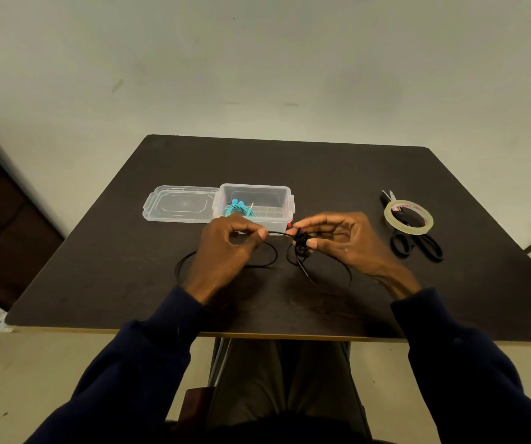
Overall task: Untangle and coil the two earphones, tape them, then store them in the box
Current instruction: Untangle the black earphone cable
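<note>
Left hand [225,248]: thumb and forefinger pinch black earphone cable [278,233]; right hand [341,240]: fingertips clamp tangled black bundle; short cable span taut between both pinches; slack loops lie on table [353,174] under both hands; clear box [285,195] just beyond fingertips, blue earphone [238,208] coiled inside; lid [179,203] beside box; tape roll [408,217] atop scissors [418,243], right of right-hand fingers.
</note>
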